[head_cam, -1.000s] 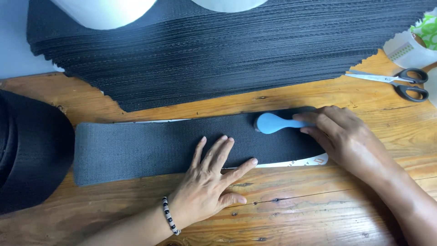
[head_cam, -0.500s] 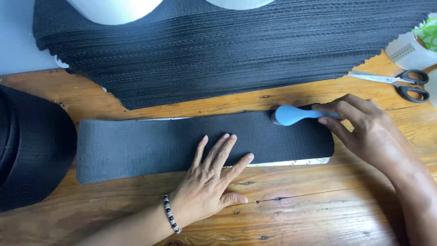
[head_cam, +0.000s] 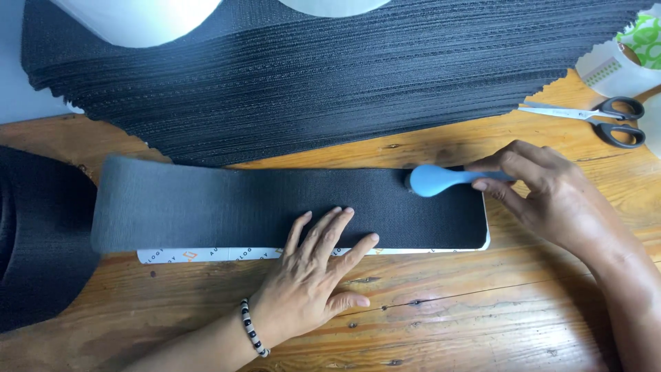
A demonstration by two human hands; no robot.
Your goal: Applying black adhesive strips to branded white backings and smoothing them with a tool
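**Hands pressing a dark strip flat on a wooden table**

Table (head_cam: 482,310) of worn, cracked wood fills the view. Across its far side lies a broad stack of dark fabric sheets (head_cam: 330,89) with zigzag-cut edges, and two white rounded objects (head_cam: 138,17) sit on top of it. A dark fabric roll (head_cam: 34,234) lies at the left edge. In the middle lies the long dark strip (head_cam: 227,203), flat on a white backing sheet (head_cam: 206,254) that shows along its near edge. The left hand (head_cam: 310,282) lies open and flat, fingers spread, with the fingertips on the strip's near edge and the palm on the wood; a beaded bracelet (head_cam: 253,336) circles the wrist. The right hand (head_cam: 551,193) is closed around the handle of a light blue rounded tool (head_cam: 430,180), whose head touches the strip's far right corner. Scissors (head_cam: 599,117) with black handles lie well apart at the far right, near a tape roll (head_cam: 613,65).
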